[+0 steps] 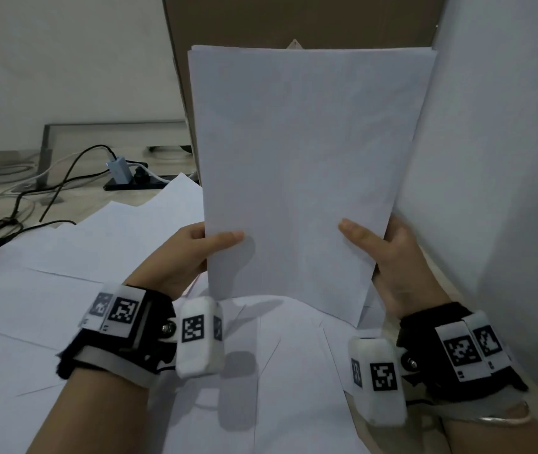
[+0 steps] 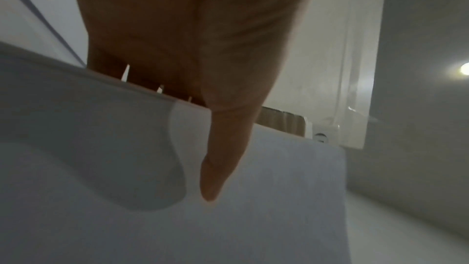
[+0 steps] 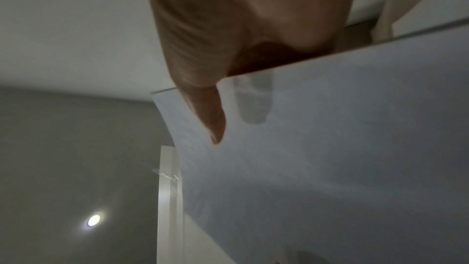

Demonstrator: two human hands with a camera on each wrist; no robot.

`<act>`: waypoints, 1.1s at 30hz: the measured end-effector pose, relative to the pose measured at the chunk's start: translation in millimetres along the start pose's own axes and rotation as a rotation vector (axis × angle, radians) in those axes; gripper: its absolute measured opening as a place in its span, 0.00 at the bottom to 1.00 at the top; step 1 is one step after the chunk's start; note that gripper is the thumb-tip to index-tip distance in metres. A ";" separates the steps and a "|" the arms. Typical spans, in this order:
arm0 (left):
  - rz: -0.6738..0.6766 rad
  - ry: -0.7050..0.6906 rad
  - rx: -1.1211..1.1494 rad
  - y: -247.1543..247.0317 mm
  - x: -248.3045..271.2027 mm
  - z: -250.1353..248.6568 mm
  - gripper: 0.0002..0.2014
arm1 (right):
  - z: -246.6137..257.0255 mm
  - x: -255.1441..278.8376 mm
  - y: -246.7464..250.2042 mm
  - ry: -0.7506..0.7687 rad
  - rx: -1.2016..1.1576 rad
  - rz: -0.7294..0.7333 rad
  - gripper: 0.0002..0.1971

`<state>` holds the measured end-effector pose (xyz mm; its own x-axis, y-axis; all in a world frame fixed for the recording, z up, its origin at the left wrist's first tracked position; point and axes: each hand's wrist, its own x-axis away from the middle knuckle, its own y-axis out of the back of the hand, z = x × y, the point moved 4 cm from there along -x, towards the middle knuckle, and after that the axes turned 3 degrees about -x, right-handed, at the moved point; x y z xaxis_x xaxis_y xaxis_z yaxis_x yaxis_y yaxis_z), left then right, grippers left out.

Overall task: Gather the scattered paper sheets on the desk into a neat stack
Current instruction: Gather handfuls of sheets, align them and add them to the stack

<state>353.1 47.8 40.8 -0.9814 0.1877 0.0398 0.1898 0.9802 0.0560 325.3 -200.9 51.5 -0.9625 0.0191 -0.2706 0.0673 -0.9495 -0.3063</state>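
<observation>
Desk strewn with loose sheets; cables at far left, white walls.
Stack held upright above it, left hand and right hand pinching its side edges, thumbs in front.

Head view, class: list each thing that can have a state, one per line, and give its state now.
held paper stack: upright, lifted, top edges slightly uneven.
left hand: grips the stack's left edge, thumb on front.
right hand: grips the stack's right edge, thumb on front.
loose sheets: lying flat and overlapping on the desk, not yet gathered.
cables: tangled at far left.
</observation>
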 end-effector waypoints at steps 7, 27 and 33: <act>-0.016 -0.019 0.064 -12.3 -4.5 9.6 0.17 | -14.7 1.0 -2.1 -0.110 0.074 0.047 0.11; -0.340 -0.074 0.105 13.5 22.4 -24.7 0.12 | 0.6 -2.1 -3.6 -0.266 0.145 -0.032 0.17; -0.416 0.052 0.083 44.1 74.2 -16.0 0.15 | 16.4 13.2 21.3 -0.370 0.417 -0.206 0.10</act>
<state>289.1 104.0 62.1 -0.9706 -0.2265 0.0813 -0.2274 0.9738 -0.0020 309.7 -226.1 56.4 -0.9774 0.1770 0.1153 -0.1677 -0.9821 0.0856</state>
